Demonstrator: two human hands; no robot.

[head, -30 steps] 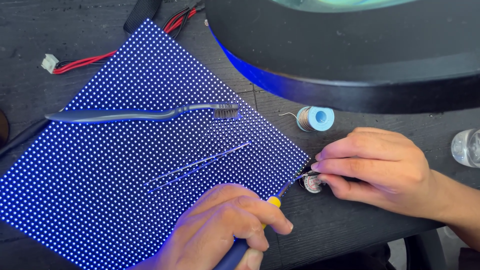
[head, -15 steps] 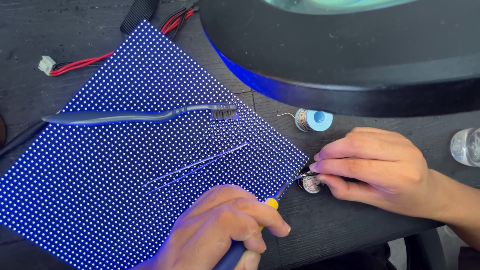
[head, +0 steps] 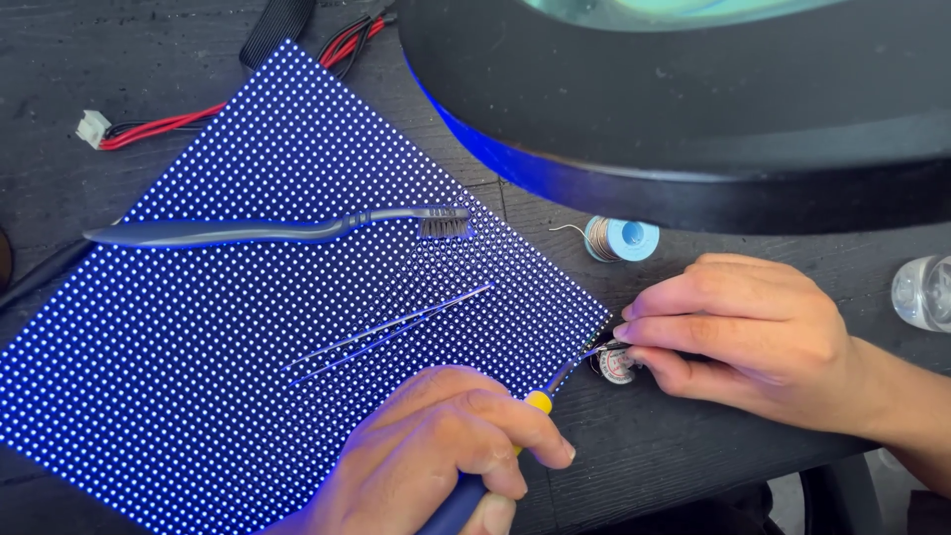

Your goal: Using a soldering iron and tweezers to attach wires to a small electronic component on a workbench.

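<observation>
Head view: our left hand [head: 451, 456] wraps tight around a soldering iron [head: 515, 436] with a blue grip and yellow collar, its thin tip angled up to the right corner of the lit LED panel [head: 297, 327]. Our right hand [head: 743, 337] has its fingers pinched narrow on a small wire spool [head: 616, 364] lying on the black table [head: 634, 456], just beside that corner. We judge the iron light and stiff, best held on the grip, well back from the tip. The spool looks tiny and light, the wire soft. The panel is probably rigid but fragile. Tweezers [head: 391, 332] and a toothbrush [head: 277, 230] lie on the panel.
</observation>
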